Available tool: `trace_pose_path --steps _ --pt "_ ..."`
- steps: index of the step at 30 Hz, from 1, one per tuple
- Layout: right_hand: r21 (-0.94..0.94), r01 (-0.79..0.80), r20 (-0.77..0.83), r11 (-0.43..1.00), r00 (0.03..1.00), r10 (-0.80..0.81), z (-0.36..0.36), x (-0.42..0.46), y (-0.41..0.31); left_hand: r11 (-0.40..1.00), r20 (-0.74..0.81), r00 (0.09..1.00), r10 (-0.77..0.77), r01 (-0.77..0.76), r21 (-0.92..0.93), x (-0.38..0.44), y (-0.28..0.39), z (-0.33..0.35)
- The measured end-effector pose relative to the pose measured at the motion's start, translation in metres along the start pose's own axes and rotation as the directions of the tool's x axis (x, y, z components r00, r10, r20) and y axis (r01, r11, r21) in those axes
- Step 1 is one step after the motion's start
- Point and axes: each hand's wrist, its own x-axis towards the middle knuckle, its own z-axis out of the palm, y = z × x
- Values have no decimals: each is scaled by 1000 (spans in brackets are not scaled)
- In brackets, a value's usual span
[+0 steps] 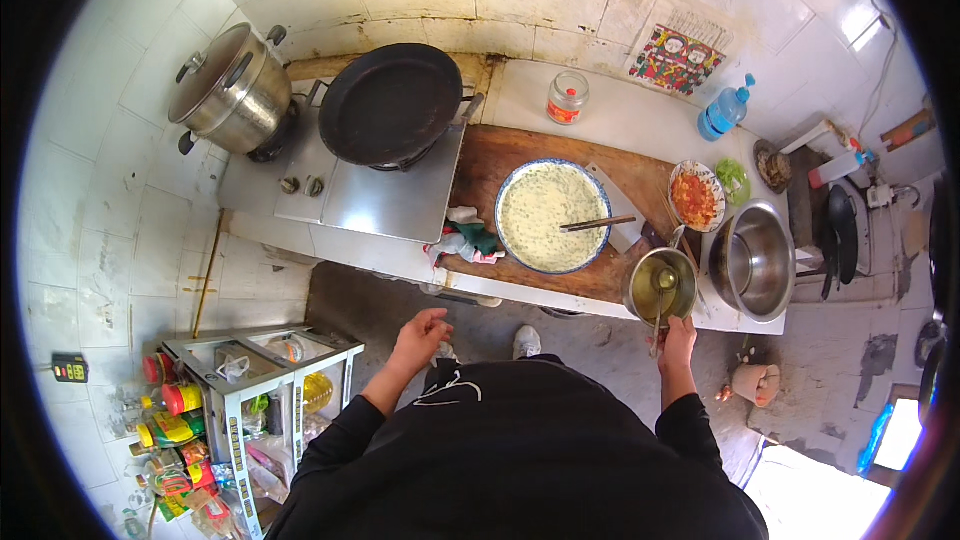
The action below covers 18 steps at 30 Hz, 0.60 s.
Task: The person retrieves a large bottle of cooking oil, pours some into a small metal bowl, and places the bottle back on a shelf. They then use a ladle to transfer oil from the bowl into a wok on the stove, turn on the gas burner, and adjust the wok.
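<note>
My right hand (676, 345) is at the near edge of the counter, closed around the handle of a small ladle (664, 285) whose bowl rests in a metal pot (637, 270) of yellowish liquid. My left hand (422, 335) hangs in front of the counter with its fingers loosely bent and nothing in them. Between the hands, farther back, a blue-rimmed bowl (551, 214) of pale batter with green bits stands on a wooden board (517, 142). Chopsticks (598, 223) lean in it, and a cleaver (616, 195) lies partly behind. Cloths (465, 240) lie left of the bowl.
A black pan (391, 105) sits on the stove (390, 202), beside a lidded steel pot (240, 97). At right are a steel basin (752, 261), a bowl of chopped red food (694, 196) and a blue pump bottle (724, 114). A glass jar (568, 97) stands behind; a shelf rack (262, 367) is at lower left.
</note>
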Motion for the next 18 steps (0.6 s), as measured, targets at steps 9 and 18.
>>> trace_pose_path --steps 9,18 --pt "-148 79 119 986 991 -61 45 -107 -69 990 -19 999 38 -40 -139 -23 -3 -70" --pt "-192 52 393 980 919 28 184 -194 -66 969 33 992 120 -109 -221 -55 25 -142"
